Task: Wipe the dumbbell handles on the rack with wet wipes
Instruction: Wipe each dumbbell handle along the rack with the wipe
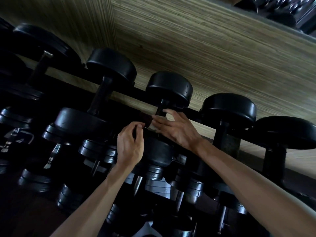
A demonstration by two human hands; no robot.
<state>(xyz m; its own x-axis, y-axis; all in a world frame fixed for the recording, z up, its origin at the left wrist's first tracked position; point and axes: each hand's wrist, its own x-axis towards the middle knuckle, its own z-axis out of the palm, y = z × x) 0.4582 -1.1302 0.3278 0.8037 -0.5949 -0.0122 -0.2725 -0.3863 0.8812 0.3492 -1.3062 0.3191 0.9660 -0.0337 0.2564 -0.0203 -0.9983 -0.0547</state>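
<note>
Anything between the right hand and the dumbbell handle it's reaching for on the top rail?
Nothing visible blocks it. The right hand is already at the dumbbell handle, with only the white wet wipe between palm and bar, as intended. The left hand pinches something small just to the side, off the handle.

Along the rack's top rail (pixel 142 90) you have six black round-headed dumbbells, counting the half-hidden one at the far left: (pixel 42 43), (pixel 111 65), (pixel 169 88), (pixel 229 108), (pixel 287 132) and (pixel 5 31). Just below that rail you have two hands, the left hand (pixel 130 144) and the right hand (pixel 176 127), with one pale wipe (pixel 158 123) between them. Below the rail the lower tiers hold many more dumbbells (pixel 153 171), too dark and overlapped for you to count exactly.
</note>
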